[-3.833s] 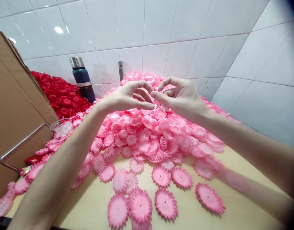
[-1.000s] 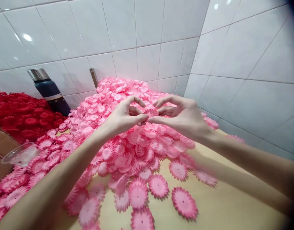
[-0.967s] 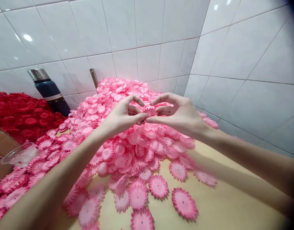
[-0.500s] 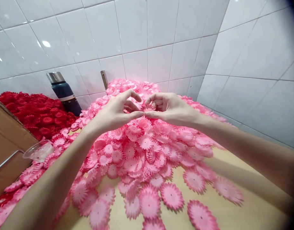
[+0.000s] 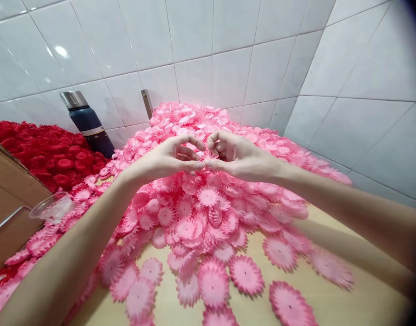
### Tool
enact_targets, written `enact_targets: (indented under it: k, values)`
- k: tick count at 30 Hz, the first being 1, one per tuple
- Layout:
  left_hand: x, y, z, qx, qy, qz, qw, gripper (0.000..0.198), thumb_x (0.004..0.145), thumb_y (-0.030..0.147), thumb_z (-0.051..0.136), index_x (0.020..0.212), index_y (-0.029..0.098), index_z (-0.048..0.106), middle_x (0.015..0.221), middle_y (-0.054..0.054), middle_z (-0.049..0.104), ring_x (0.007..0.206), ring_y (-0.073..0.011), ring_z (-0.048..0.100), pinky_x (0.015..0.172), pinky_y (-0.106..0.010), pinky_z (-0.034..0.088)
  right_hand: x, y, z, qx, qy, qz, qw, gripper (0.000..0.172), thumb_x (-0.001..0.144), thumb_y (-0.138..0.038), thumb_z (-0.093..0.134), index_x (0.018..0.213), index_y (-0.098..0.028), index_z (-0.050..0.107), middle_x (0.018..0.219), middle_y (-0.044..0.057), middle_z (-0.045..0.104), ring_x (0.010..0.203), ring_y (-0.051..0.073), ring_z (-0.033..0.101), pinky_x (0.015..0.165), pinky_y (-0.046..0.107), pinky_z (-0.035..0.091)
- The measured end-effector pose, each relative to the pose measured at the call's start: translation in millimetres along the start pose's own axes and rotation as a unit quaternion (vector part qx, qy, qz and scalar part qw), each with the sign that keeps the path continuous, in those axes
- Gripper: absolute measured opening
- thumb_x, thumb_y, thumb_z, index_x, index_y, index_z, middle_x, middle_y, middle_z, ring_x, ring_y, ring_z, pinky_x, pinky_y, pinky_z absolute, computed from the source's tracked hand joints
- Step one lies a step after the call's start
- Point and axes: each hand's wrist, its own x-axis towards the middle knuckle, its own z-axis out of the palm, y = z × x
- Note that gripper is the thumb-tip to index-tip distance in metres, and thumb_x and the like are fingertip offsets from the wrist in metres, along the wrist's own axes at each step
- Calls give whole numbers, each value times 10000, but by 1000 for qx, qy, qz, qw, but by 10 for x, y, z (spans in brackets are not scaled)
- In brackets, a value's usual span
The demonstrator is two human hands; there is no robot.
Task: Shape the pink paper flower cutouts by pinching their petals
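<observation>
Over a large heap of pink scalloped flower discs (image 5: 208,196), my two hands meet with thumb tips almost touching. A pink flower disc (image 5: 210,156) shows between the fingertips, partly covered by them. My right hand (image 5: 236,156) pinches it, with the index finger bent above and the thumb below. My left hand (image 5: 175,156) has its thumb at the disc's near edge and its fingers curved around the far left side. Each disc in the heap has a darker pink fringe, and many show a small hole in the middle.
Left of the heap stand a dark blue bottle (image 5: 88,127) and a pile of red flower discs (image 5: 54,156). A clear plastic cup (image 5: 53,207) lies near a cardboard box (image 5: 16,203). White tiled walls close off the back and right. Loose discs lie on the pale tabletop (image 5: 337,303).
The view has shifted slightly. My hands stay together over the heap; the fingers have moved a little around the pink disc, the right index finger bending more.
</observation>
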Motion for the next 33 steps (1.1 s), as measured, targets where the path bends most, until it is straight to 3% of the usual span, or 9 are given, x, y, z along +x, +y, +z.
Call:
enact_targets:
  k: [5, 11, 16, 22, 26, 33]
  values:
    - [2, -23, -10, -45, -29, -15, 998, 279, 804, 158, 719, 1044, 147, 578, 868, -56, 716, 799, -127, 674, 758, -270, 541, -8, -23, 37, 11, -4, -4, 1000, 138, 902, -166, 577, 881, -197, 444, 763, -24, 452, 638, 90, 451, 524, 256, 352]
    - [-12, -48, -28, -73, -38, -7, 997, 257, 778, 128, 719, 1006, 143, 600, 800, -36, 706, 717, -114, 662, 712, -271, 547, -38, -109, 78, 34, -26, 29, 999, 169, 899, -241, 597, 865, -211, 435, 781, -6, 493, 679, 120, 511, 562, 282, 404]
    - [-21, -17, -31, -86, -62, -8, 994, 288, 776, 135, 711, 1048, 157, 619, 807, -40, 710, 739, -141, 684, 746, -315, 565, -32, -132, 90, 25, 29, 33, 999, 198, 934, -327, 566, 832, -224, 432, 708, -11, 551, 652, 127, 578, 530, 277, 409]
    - [-11, 33, 52, -57, 4, 39, 998, 273, 755, 168, 748, 972, 163, 582, 773, -11, 668, 707, -119, 659, 704, -279, 545, -18, -141, 123, 57, 31, 40, 997, 196, 915, -323, 609, 872, -219, 448, 716, -11, 637, 656, 122, 627, 527, 262, 421]
    - [7, 36, 117, -45, 15, 50, 998, 336, 708, 143, 777, 961, 165, 558, 750, -4, 666, 711, -121, 653, 667, -257, 524, -16, -175, 146, 50, 58, 59, 995, 200, 926, -320, 595, 868, -216, 433, 603, -58, 563, 518, 80, 552, 448, 229, 347]
    - [9, 57, 135, -62, 27, 35, 997, 314, 719, 101, 716, 953, 176, 519, 748, -8, 671, 723, -138, 668, 715, -302, 530, -29, -160, 114, 51, 27, 55, 997, 289, 905, -443, 602, 922, -227, 409, 628, -45, 590, 489, 72, 475, 430, 223, 280]
